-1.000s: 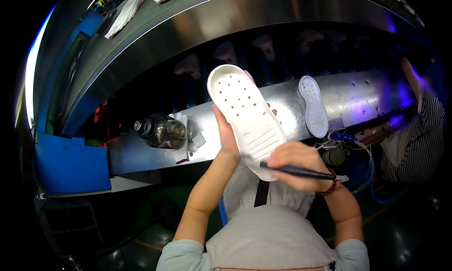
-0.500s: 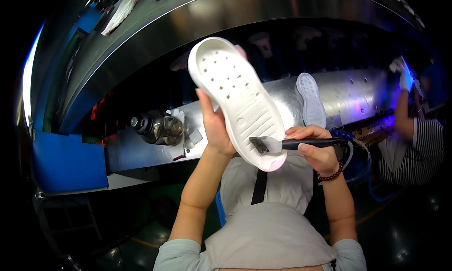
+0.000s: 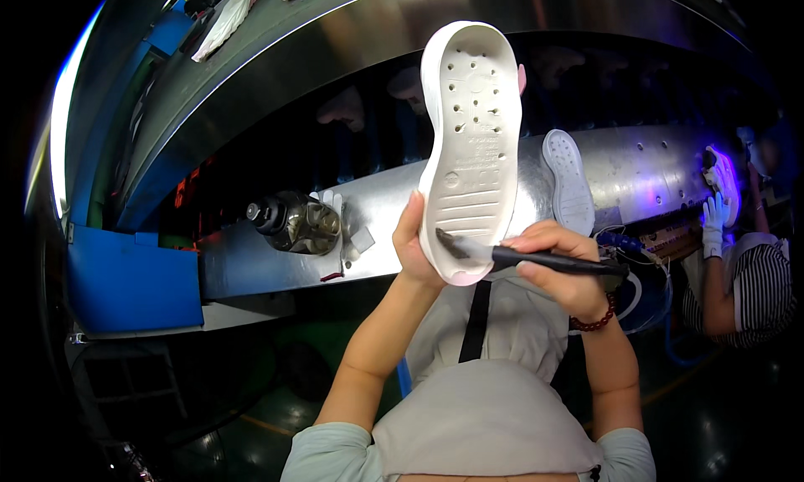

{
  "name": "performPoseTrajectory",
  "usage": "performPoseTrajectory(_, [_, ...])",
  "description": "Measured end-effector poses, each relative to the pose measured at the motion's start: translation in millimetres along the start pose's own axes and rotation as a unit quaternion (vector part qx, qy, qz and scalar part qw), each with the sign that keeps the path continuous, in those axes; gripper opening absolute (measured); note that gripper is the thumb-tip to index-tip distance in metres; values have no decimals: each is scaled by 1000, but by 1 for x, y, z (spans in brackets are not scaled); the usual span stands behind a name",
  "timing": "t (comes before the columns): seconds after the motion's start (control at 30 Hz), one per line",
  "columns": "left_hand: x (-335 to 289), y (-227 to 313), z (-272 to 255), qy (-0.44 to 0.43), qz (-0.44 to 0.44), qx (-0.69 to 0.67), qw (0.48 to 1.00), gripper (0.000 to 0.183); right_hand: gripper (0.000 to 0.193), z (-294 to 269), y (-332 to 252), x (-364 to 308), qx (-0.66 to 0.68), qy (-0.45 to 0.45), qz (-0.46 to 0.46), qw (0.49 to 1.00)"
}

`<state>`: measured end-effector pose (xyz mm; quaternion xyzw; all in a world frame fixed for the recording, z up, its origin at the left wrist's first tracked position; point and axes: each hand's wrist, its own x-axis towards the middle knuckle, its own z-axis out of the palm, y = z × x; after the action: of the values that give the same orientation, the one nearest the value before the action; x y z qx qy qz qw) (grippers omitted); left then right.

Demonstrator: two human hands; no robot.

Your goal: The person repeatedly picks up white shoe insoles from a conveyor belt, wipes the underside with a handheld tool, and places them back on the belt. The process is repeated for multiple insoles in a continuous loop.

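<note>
A white shoe sole (image 3: 473, 172) with raised rims, small holes in its wide part and ridges lower down is held up by my left hand (image 3: 416, 246). That hand grips its lower left edge, thumb upward; some fingers are hidden behind the sole. My right hand (image 3: 569, 268) is closed round the black handle of a brush (image 3: 553, 262). The dark bristles touch the sole's inner surface near its lower end, beside a pink patch on the rim. A second white sole (image 3: 569, 183) lies on the metal bench behind my right hand.
On the metal bench (image 3: 385, 197) stands a dark-capped bottle (image 3: 297, 222) beside a small grey square piece (image 3: 363, 239). A conveyor (image 3: 352, 38) curves across the back. At right, a co-worker's gloved hand (image 3: 714, 222) is near a shoe under violet light.
The sole has turned more upright in my left hand and shifted right and up in view. The brush has moved toward the sole's left inner edge. The co-worker's hands have moved.
</note>
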<state>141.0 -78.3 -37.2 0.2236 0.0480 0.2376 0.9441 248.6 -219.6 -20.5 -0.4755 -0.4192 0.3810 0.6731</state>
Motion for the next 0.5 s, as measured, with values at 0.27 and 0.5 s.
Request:
performPoseTrajectory(0.27, [0, 3, 3, -3, -2, 14, 1000, 56, 21, -13, -2, 12, 25, 7, -23, 999])
performPoseTrajectory(0.5, [0, 13, -7, -89, -58, -11, 994, 53, 20, -15, -13, 16, -77, -146, -32, 986])
